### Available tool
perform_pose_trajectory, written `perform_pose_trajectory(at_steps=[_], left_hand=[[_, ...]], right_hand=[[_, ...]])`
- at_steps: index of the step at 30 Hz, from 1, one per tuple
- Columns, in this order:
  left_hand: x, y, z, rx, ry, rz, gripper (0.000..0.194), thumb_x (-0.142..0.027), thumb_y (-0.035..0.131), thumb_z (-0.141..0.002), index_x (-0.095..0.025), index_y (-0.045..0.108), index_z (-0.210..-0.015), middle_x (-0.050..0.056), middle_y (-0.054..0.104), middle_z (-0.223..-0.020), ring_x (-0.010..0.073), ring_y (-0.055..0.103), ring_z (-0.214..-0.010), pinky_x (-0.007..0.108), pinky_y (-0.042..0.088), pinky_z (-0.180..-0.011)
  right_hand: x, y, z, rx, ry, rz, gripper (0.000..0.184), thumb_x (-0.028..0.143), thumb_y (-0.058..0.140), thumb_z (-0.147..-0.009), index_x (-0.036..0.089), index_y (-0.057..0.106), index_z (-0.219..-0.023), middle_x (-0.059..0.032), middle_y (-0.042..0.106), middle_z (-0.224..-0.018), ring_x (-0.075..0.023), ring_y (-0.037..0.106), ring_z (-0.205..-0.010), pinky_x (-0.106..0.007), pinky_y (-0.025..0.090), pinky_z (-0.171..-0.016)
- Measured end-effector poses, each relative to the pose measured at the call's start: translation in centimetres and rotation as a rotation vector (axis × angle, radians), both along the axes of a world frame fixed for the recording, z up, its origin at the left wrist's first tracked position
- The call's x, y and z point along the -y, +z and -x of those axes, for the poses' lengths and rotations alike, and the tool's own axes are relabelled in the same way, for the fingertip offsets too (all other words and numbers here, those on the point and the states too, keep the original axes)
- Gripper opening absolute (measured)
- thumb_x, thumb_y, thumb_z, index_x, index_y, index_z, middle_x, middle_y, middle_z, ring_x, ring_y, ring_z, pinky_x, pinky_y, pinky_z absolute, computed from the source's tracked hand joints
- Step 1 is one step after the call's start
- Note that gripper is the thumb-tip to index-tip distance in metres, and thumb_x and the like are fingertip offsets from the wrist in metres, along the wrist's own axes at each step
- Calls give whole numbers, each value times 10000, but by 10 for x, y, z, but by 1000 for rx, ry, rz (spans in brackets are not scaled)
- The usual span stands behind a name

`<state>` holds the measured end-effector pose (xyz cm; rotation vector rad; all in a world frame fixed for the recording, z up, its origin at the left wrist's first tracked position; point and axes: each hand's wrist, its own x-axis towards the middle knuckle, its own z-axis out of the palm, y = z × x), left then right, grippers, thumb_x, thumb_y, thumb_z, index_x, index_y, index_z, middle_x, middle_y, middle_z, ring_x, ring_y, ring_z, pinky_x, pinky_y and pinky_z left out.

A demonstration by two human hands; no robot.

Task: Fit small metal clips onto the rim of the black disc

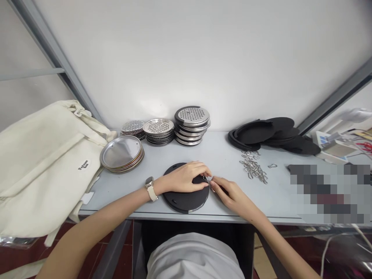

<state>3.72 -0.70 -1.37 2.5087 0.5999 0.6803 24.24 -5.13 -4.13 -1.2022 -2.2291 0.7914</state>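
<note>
A black round disc [190, 201] lies flat near the table's front edge, with a thin metal rim showing at its lower right. My left hand [186, 177] rests across the disc, its thumb and fingers closed at the right edge. At that same edge, my right hand [228, 190] pinches a small metal clip [207, 179], mostly covered by the fingertips. Whether the clip passes through the disc I cannot tell. To the right lies a pile of metal clips [254, 168], and one loose clip [272, 166] sits apart from it.
Round grater plates stand in stacks [159, 128] at the back, some with black rims [192, 116]. Plain metal discs [122, 153] are piled front left. Black round covers [255, 133] overlap at back right. A cream bag [52, 162] borders the table's left side.
</note>
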Motion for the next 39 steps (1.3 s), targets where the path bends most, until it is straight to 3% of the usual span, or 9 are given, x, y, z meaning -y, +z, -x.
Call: perform_pose_trajectory(at_steps=[16,39], left_hand=[[-1,-4,1,-35,54,-79,171,-229,614,-804,-166,586,-960,55,601,-965,190,552,-948,318,408,-915],[-2,-3,3,49,-39,39,261,-183,593,-838,-157,617,-1097,89,631,-998,183,580,-955,294,450,-877]], right_hand=[[1,0,1,4,-10,-5,331,379,293,-982,202,440,-744,16,470,-668,-131,442,-624,-237,373,-602],[2,2,1,17,5,-16,303,347,352,-964,198,476,-731,5,515,-678,-140,485,-638,-253,393,-605]])
